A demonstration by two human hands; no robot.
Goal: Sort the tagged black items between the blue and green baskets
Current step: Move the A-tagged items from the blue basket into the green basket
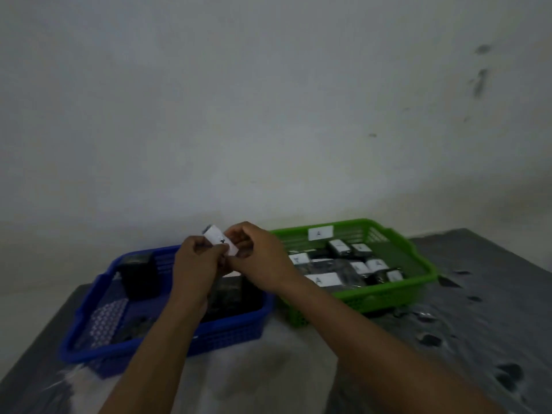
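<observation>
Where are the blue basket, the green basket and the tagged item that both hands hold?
blue basket [227,331]: head view, on its front mesh wall.
green basket [385,295]: head view, on its front wall.
tagged item [219,241]: head view, on its white tag.

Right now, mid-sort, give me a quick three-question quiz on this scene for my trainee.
1. True or false: the green basket sits to the left of the blue basket.
2. What holds the tagged item above the blue basket? A) the left hand alone B) the right hand alone C) both hands
3. Fill in: the label on the green basket's back wall reads ___.

Key: 1 false; 2 C; 3 A
</observation>
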